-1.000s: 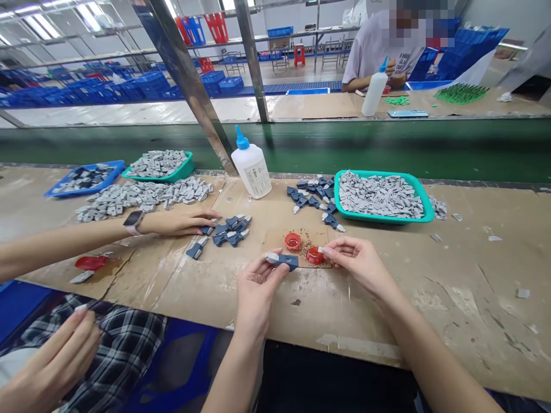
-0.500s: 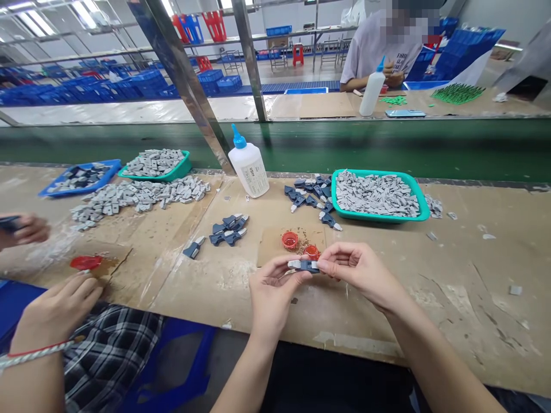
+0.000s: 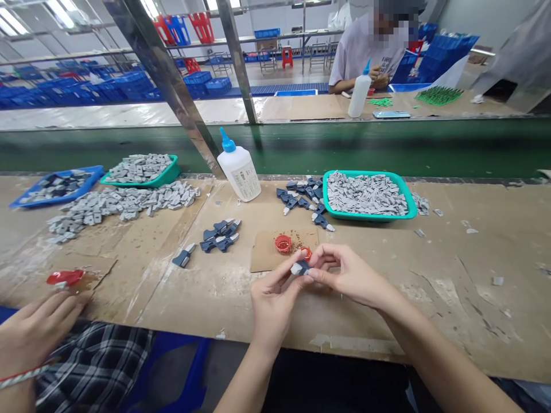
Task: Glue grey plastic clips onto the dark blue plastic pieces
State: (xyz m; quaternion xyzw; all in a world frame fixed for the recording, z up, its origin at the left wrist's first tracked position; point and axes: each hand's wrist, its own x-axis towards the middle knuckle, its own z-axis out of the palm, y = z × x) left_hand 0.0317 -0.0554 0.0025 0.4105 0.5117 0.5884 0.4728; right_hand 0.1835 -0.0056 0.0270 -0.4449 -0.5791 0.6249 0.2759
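Observation:
Between the fingertips of my left hand (image 3: 275, 295) and my right hand (image 3: 344, 275) is a small dark blue plastic part (image 3: 305, 268) with a light grey tip. Both hands pinch it, and the fingers partly cover it. Just behind them, two red caps, one of them the left red cap (image 3: 283, 244), sit on a small cardboard piece (image 3: 263, 252); my fingers partly hide the other. To the left lies a group of dark blue parts with grey tips (image 3: 220, 235). More of them (image 3: 301, 195) are heaped beside a green tray (image 3: 408, 213) full of small grey pieces.
A white bottle with a blue nozzle (image 3: 239, 172) stands behind the parts. At left are a pile of grey pieces (image 3: 124, 201), another green tray (image 3: 172, 172), a blue tray (image 3: 26, 201) and a co-worker's hand (image 3: 38, 327). A green belt (image 3: 297, 149) runs behind the table.
The dark blue part has been turned between my fingers, and my hands are closer together. The view has shifted slightly; the neighbour's far hand has left it.

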